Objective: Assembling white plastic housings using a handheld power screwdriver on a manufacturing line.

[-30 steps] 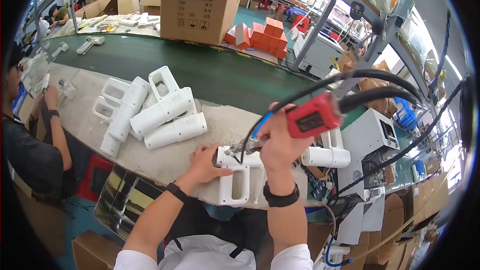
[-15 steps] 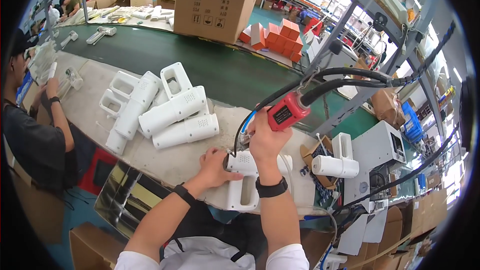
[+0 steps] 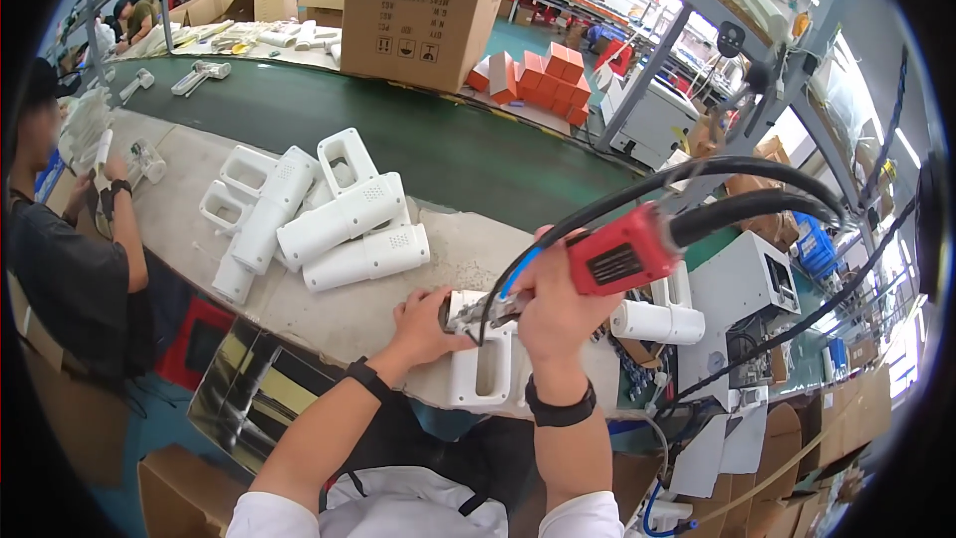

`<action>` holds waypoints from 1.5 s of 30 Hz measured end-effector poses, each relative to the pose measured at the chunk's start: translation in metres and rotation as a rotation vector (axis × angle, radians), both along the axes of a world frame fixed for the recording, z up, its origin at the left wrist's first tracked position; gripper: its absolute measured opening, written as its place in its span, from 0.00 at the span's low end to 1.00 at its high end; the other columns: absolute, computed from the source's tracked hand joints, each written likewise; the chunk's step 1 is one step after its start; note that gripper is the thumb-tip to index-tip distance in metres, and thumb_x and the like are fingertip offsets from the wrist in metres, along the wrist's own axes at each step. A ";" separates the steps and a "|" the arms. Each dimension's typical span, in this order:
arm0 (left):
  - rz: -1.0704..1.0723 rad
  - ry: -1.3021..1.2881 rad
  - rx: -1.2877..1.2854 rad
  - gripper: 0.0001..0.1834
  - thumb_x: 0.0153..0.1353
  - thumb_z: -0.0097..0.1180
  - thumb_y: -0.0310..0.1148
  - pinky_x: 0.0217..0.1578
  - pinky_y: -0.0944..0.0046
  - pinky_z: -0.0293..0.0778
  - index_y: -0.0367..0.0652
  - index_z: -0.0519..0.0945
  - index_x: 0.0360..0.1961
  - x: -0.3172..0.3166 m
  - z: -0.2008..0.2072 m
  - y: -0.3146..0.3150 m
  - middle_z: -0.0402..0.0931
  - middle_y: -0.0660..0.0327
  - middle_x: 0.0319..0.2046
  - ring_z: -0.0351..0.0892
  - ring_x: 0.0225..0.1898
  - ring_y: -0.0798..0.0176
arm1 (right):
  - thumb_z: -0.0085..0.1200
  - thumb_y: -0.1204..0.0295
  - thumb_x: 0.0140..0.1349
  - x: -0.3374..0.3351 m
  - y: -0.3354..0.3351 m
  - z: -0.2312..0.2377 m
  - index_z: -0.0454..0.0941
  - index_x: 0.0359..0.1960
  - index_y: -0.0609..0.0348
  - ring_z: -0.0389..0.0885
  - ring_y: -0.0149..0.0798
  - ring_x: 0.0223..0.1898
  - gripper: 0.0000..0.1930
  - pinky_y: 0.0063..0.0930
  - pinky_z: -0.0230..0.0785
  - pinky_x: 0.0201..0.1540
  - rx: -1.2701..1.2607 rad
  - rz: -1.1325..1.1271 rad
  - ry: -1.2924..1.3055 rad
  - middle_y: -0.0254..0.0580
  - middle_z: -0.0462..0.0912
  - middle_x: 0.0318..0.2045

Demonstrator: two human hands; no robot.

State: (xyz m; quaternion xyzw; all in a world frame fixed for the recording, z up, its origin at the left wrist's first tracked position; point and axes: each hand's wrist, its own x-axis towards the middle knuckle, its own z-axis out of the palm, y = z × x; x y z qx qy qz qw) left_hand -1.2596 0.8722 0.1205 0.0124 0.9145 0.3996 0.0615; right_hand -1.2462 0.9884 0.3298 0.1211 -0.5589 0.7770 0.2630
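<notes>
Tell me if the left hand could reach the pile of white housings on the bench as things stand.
Probably yes: the left hand rests on the white housing being screwed, and the pile lies just beyond it over bare bench. It would have to let go first.

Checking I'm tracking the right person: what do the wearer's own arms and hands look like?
Both hands are bare, no gloves. The left hand has a black band at its wrist; the right hand has a black wristband too. Forearms are uncovered, with short white sleeves at the lower edge.
</notes>
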 end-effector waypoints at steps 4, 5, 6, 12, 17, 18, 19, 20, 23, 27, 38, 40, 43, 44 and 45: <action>-0.133 -0.002 -0.037 0.72 0.23 0.73 0.64 0.63 0.46 0.44 0.37 0.53 0.68 0.015 0.034 -0.001 0.61 0.47 0.61 0.51 0.65 0.46 | 0.52 0.81 0.60 -0.010 0.004 -0.030 0.71 0.35 0.65 0.71 0.27 0.12 0.03 0.18 0.59 0.14 0.085 -0.024 0.002 0.36 0.73 0.15; -0.129 -0.005 -0.037 0.72 0.23 0.73 0.64 0.63 0.46 0.44 0.37 0.53 0.68 0.015 0.029 0.000 0.61 0.47 0.61 0.51 0.65 0.46 | 0.52 0.81 0.60 -0.012 0.003 -0.035 0.71 0.34 0.65 0.71 0.28 0.13 0.03 0.19 0.60 0.15 0.085 -0.018 -0.029 0.36 0.73 0.15; -0.121 0.023 -0.058 0.71 0.24 0.73 0.64 0.63 0.46 0.43 0.37 0.53 0.68 0.016 0.021 0.002 0.61 0.48 0.62 0.50 0.66 0.46 | 0.52 0.81 0.60 -0.014 0.001 -0.040 0.71 0.34 0.65 0.71 0.28 0.13 0.03 0.19 0.60 0.15 0.085 -0.014 -0.032 0.36 0.73 0.15; -0.127 0.103 -0.018 0.70 0.27 0.71 0.66 0.65 0.47 0.40 0.39 0.51 0.69 0.014 0.002 0.002 0.59 0.50 0.64 0.46 0.68 0.45 | 0.54 0.82 0.58 -0.021 -0.011 -0.070 0.72 0.30 0.64 0.72 0.26 0.16 0.03 0.20 0.63 0.19 0.183 0.015 -0.036 0.34 0.74 0.17; -0.188 0.099 -0.071 0.70 0.28 0.70 0.66 0.65 0.48 0.40 0.38 0.51 0.69 0.009 0.003 0.005 0.59 0.49 0.64 0.47 0.68 0.45 | 0.53 0.83 0.58 -0.020 -0.011 -0.067 0.71 0.32 0.63 0.72 0.26 0.16 0.04 0.19 0.63 0.19 0.146 0.021 -0.032 0.34 0.74 0.16; -0.156 0.097 -0.088 0.70 0.29 0.70 0.66 0.65 0.48 0.40 0.38 0.51 0.69 0.012 0.008 0.007 0.59 0.48 0.64 0.47 0.68 0.46 | 0.53 0.83 0.58 -0.018 -0.009 -0.063 0.71 0.33 0.63 0.72 0.26 0.16 0.04 0.19 0.63 0.19 0.071 0.014 -0.058 0.33 0.74 0.16; -0.111 0.088 -0.109 0.70 0.29 0.70 0.65 0.65 0.48 0.39 0.37 0.52 0.69 0.016 0.010 0.005 0.60 0.48 0.63 0.47 0.68 0.46 | 0.53 0.83 0.58 -0.014 -0.007 -0.051 0.71 0.33 0.63 0.72 0.26 0.16 0.04 0.19 0.63 0.19 0.069 0.020 -0.057 0.33 0.74 0.16; -0.103 0.084 -0.111 0.70 0.29 0.70 0.65 0.65 0.48 0.39 0.37 0.52 0.69 0.016 0.012 0.002 0.60 0.48 0.63 0.47 0.68 0.46 | 0.52 0.82 0.59 -0.008 -0.003 -0.032 0.71 0.34 0.64 0.72 0.26 0.16 0.04 0.19 0.63 0.19 0.039 0.012 -0.048 0.34 0.73 0.16; -0.089 0.062 -0.059 0.70 0.29 0.70 0.65 0.66 0.48 0.39 0.36 0.52 0.69 0.015 0.021 0.005 0.60 0.47 0.63 0.47 0.68 0.45 | 0.53 0.82 0.59 0.008 0.016 -0.001 0.72 0.33 0.64 0.73 0.25 0.17 0.03 0.18 0.64 0.19 -0.024 0.037 -0.036 0.35 0.75 0.18; -0.088 0.042 -0.094 0.69 0.30 0.70 0.64 0.66 0.49 0.40 0.35 0.51 0.69 0.014 0.020 0.007 0.61 0.46 0.63 0.47 0.68 0.45 | 0.50 0.82 0.61 0.003 0.013 -0.010 0.70 0.35 0.64 0.70 0.28 0.13 0.03 0.20 0.61 0.16 0.016 -0.025 0.001 0.37 0.72 0.14; -0.012 0.111 -0.001 0.62 0.36 0.70 0.58 0.64 0.47 0.47 0.35 0.54 0.67 0.043 0.035 0.026 0.58 0.46 0.63 0.51 0.66 0.44 | 0.53 0.81 0.58 -0.016 0.012 -0.070 0.72 0.29 0.64 0.72 0.27 0.15 0.03 0.20 0.64 0.18 0.164 -0.041 -0.064 0.35 0.74 0.16; 0.034 0.301 -0.147 0.56 0.41 0.69 0.53 0.62 0.44 0.51 0.36 0.55 0.66 0.056 0.026 0.036 0.57 0.46 0.62 0.54 0.64 0.43 | 0.52 0.81 0.58 -0.016 0.015 -0.066 0.71 0.31 0.64 0.71 0.27 0.14 0.02 0.19 0.61 0.17 0.070 -0.098 -0.027 0.34 0.73 0.14; 0.111 0.355 -0.272 0.55 0.42 0.68 0.52 0.61 0.43 0.51 0.37 0.55 0.66 0.048 0.018 0.037 0.58 0.46 0.60 0.55 0.62 0.42 | 0.51 0.81 0.58 0.008 0.027 -0.009 0.71 0.33 0.65 0.68 0.26 0.12 0.03 0.18 0.56 0.14 0.003 -0.056 -0.045 0.34 0.71 0.13; 0.130 0.400 -0.240 0.53 0.43 0.68 0.51 0.60 0.41 0.51 0.39 0.56 0.66 0.036 0.018 0.035 0.58 0.46 0.60 0.55 0.62 0.42 | 0.51 0.81 0.58 0.015 0.034 0.003 0.71 0.33 0.65 0.68 0.26 0.12 0.03 0.18 0.56 0.14 0.007 -0.063 -0.050 0.34 0.71 0.13; 0.125 0.395 -0.235 0.53 0.43 0.68 0.51 0.60 0.41 0.51 0.39 0.56 0.66 0.027 0.017 0.033 0.58 0.46 0.60 0.55 0.62 0.42 | 0.51 0.81 0.58 0.021 0.041 0.012 0.71 0.34 0.65 0.67 0.25 0.11 0.03 0.18 0.54 0.13 -0.010 -0.092 -0.054 0.34 0.71 0.12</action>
